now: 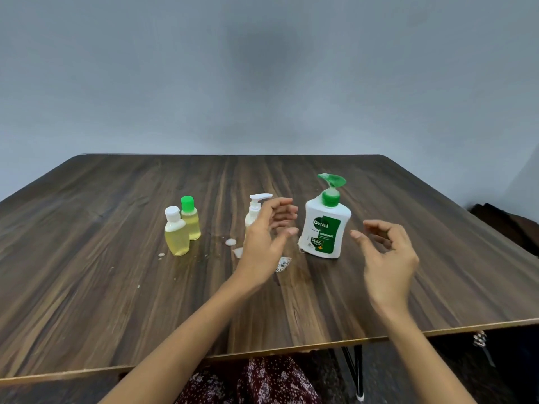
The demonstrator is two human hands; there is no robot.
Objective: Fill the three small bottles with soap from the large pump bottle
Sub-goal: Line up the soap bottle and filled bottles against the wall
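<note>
The large white pump bottle (325, 225) with a green pump head stands upright right of centre. Two small bottles of yellow soap stand together at the left: one with a white cap (176, 233), one with a green cap (190, 218). A third small bottle with a white pump top (254, 209) stands partly hidden behind my left hand (267, 243). My left hand hovers just in front of it with loosely curled fingers, holding nothing. My right hand (386, 258) hovers to the right of the large bottle, fingers relaxed, empty.
Blobs of spilled soap foam (231, 242) lie on the dark wooden table (87, 258) around the small pump bottle and near my left wrist. The table's front edge runs just before my lap. A dark object (507, 225) sits off the right edge.
</note>
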